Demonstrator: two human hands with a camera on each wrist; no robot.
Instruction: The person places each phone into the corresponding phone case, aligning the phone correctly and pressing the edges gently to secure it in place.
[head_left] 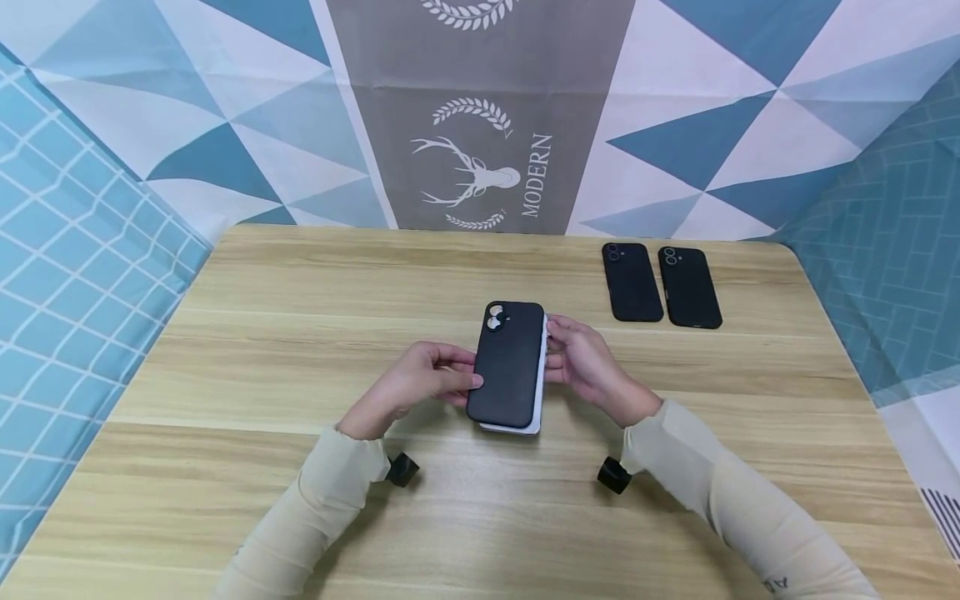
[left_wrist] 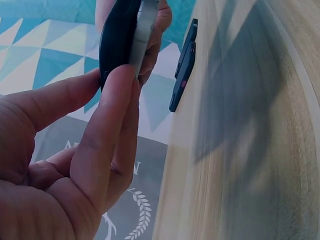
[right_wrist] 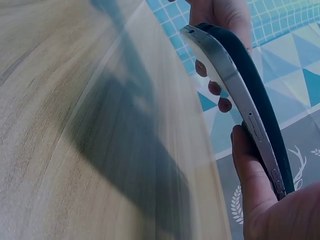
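Observation:
A black phone case (head_left: 508, 367) with a camera cut-out at its upper left lies over the back of a light-coloured phone (right_wrist: 235, 87). In the right wrist view the two sit slightly apart along the side edge, with the phone's side buttons showing. My left hand (head_left: 431, 375) pinches the case's left edge, thumb on the back and fingers beneath. On the opposite side, my right hand (head_left: 588, 358) holds the phone by its right edge. Both wrist views show the pair held up above the wooden table (head_left: 262, 358).
Two black phone-shaped pieces, a left one (head_left: 632, 282) and a right one (head_left: 690, 287), lie side by side at the table's back right. Behind the table hangs a patterned cloth (head_left: 480, 50). Small black blocks stick out at both sleeve cuffs.

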